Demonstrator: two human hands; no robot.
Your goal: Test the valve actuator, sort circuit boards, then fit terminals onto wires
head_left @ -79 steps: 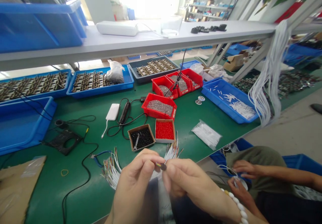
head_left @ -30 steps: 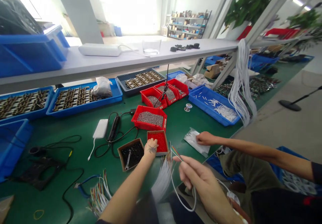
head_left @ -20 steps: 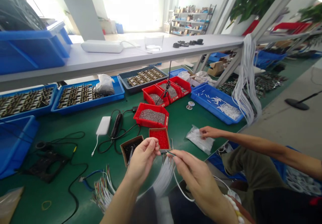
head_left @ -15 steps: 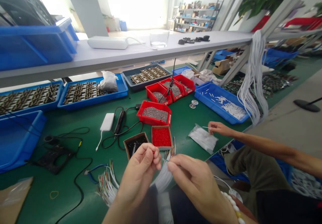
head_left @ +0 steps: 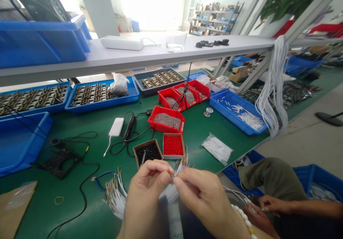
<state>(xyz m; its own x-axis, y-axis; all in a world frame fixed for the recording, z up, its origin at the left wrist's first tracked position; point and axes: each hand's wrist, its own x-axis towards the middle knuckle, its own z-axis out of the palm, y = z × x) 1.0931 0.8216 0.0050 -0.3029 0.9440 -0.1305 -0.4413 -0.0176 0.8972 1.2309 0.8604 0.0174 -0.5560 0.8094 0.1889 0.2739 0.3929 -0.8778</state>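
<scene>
In front of my chest, my left hand is closed in a pinch on a small red sleeve-like piece. My right hand, with a beaded bracelet at the wrist, pinches a thin wire; its tip meets the red piece between my fingertips. How far the wire goes in is hidden. Beneath my hands lies a bundle of white cables with stripped, coloured ends. Just beyond are a small box of red pieces and a box of black pieces with tweezers in it.
Red bins of small metal parts stand behind the boxes. A blue tray of white tubes and a plastic bag lie to the right. A co-worker's hands hold cables at lower right. Another cable bundle lies left.
My hands have come together, bringing the wire tip to the red piece. The co-worker's hand has left the plastic bag and moved down to the lap. The view has shifted slightly.
</scene>
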